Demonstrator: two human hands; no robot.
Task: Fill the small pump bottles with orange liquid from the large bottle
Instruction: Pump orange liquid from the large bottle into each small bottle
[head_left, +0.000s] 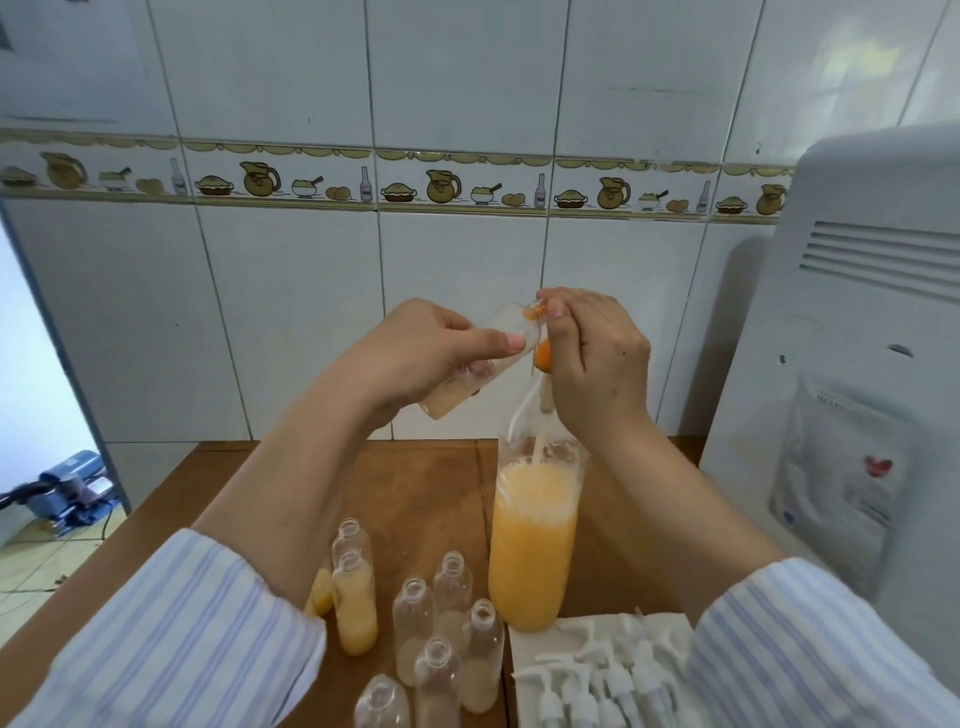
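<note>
left hand (415, 348) gripping tilted small bottle (483, 364), raised above surface (415, 499) | right hand (592, 358) fingers pinching orange pump piece (543, 356) at bottle mouth, tube down into large bottle (532, 540) | other small bottles (452, 623) standing on surface near large bottle

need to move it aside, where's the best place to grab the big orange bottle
Judging by its pose, grip the large bottle round its straight middle, coming from its right side, where the table is bare. The small bottles crowd its left and a tube runs into its neck.
</note>
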